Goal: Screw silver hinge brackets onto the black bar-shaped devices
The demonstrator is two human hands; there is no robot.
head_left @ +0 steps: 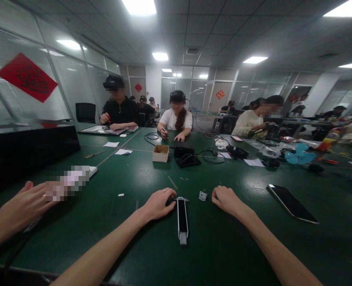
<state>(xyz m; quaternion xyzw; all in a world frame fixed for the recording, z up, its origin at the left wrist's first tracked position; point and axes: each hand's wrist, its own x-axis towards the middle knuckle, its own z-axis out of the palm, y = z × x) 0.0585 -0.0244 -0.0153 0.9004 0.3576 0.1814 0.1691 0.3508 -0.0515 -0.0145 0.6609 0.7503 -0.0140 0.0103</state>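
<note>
A narrow device with a white rim and a black face (182,218) lies lengthwise on the green table, a grey tab sticking out at its near end. Beside its far end, my left hand (160,203) rests on the tabletop. Its thumb and index finger curve with a dark gap between them, the tips close to a thin metal piece across that end; whether they touch it is unclear. My right hand (227,200) lies loosely curled on the table, fingertips tucked under, with nothing visible in it. Just left of it sits a small grey metal bracket (203,195).
A smartphone (292,203) lies at the right. Another person's hand (23,206) rests at the left by a blurred-out white object. Farther off are a small cardboard box (160,153), a black stand (188,159), a screwdriver (95,154) and blue fan blades (300,155). Co-workers sit across the table.
</note>
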